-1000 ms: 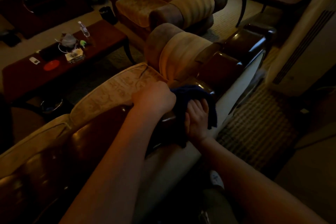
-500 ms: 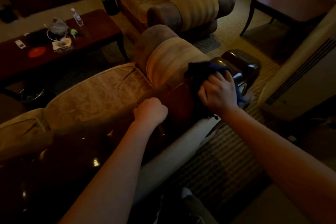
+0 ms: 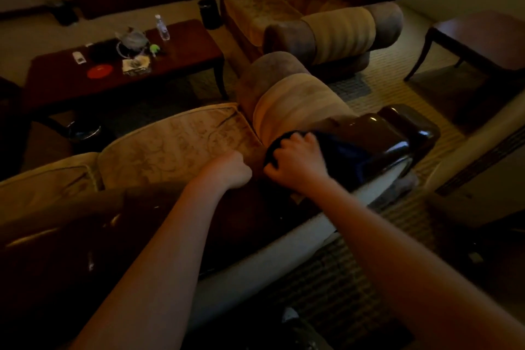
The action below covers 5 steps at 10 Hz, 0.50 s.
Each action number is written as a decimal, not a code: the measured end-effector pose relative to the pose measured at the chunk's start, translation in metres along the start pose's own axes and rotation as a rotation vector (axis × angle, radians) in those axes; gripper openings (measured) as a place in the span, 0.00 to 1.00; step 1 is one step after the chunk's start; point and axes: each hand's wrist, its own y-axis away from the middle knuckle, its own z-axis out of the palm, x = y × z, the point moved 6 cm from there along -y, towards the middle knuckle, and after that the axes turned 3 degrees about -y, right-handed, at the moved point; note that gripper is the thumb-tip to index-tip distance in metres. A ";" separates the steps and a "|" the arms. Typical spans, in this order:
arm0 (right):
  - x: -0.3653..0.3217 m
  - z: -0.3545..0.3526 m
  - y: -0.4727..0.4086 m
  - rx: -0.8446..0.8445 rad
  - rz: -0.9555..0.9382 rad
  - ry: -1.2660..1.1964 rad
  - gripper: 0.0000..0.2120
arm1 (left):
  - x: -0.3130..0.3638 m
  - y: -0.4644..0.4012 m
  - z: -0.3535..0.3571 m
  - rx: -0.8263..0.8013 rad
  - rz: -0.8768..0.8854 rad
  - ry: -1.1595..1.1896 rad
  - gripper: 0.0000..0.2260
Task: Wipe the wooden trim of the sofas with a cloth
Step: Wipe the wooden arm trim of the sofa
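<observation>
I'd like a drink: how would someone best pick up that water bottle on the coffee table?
Grip the water bottle round its middle, coming from the side. It stands upright near the far edge of the coffee table, slim and round enough for fingers to wrap. Its right side looks free; the grey bundle sits to its left.

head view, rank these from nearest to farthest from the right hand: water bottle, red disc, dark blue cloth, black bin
1. dark blue cloth, under the right hand on the glossy trim.
2. red disc, on the coffee table's near left part.
3. water bottle, at the table's far edge.
4. black bin, on the floor beyond the table.
</observation>
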 end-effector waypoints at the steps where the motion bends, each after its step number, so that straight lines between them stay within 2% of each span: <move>1: -0.105 0.009 -0.007 -0.122 -0.169 -0.267 0.18 | -0.042 0.029 -0.031 -0.003 -0.020 -0.138 0.13; 2: -0.176 0.002 -0.015 -0.334 -0.151 -0.794 0.16 | -0.098 0.072 -0.074 0.080 -0.058 -0.192 0.11; 3: -0.223 -0.033 -0.007 -0.466 -0.124 -1.309 0.12 | -0.160 0.125 -0.114 0.237 -0.185 -0.179 0.10; 4: -0.283 -0.094 0.017 -0.387 -0.461 -1.222 0.09 | -0.213 0.176 -0.133 0.331 -0.291 -0.096 0.09; 5: -0.347 -0.136 0.043 -0.032 -0.805 -0.754 0.16 | -0.262 0.231 -0.141 0.457 -0.370 -0.106 0.13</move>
